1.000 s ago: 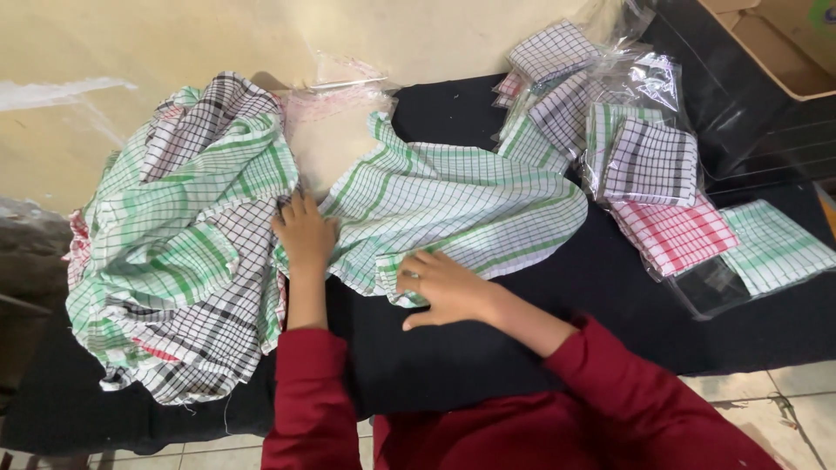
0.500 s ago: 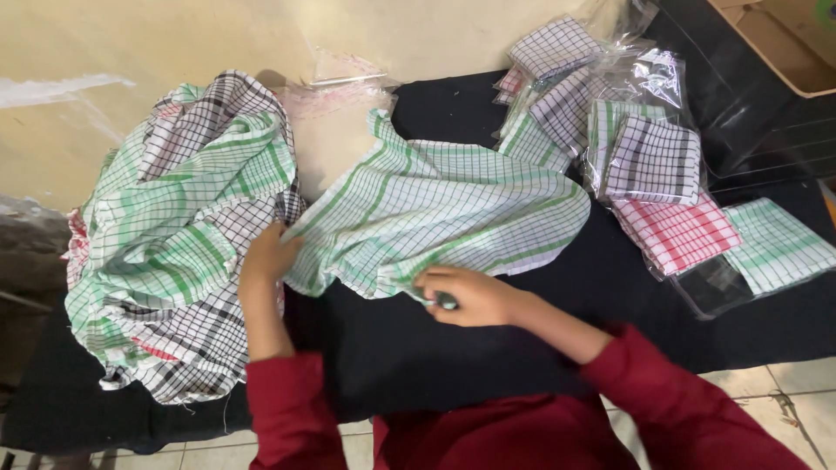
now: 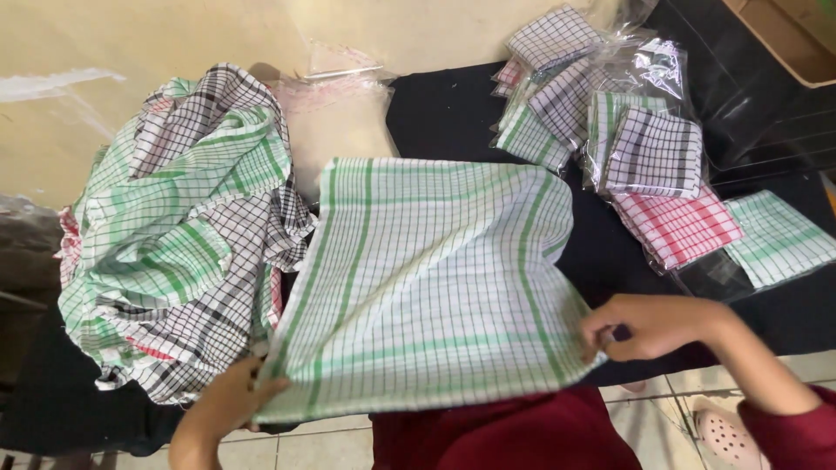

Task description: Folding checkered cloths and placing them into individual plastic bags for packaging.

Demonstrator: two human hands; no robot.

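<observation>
Black cloth covers the surface, which stands against a pale yellowish wall, with light floor tiles showing below its near edge.

Clear plastic bags lie beyond the right hand, up and to its right, and hold folded checked cloths: grey-and-white ones, a green-and-white one, a red-and-white one and, farthest right, another green-checked one in its own clear sleeve. Empty clear sleeves with a pinkish tint lie beyond the left hand, against the wall (nothing can be made out inside them).

Above the left hand and to its left sits a loose heap of unfolded cloths, checked in green, black and a little red.

Between the two hands a green-and-white checked towel is spread out flat, its far edge on the surface and its near edge drawn over the front edge toward the person in the dark red top. The left hand has its grip closed on the near left corner, fingers tucked beneath the fabric. The right hand pinches the near right corner between thumb and fingers, its grip likewise closed on the cloth.
</observation>
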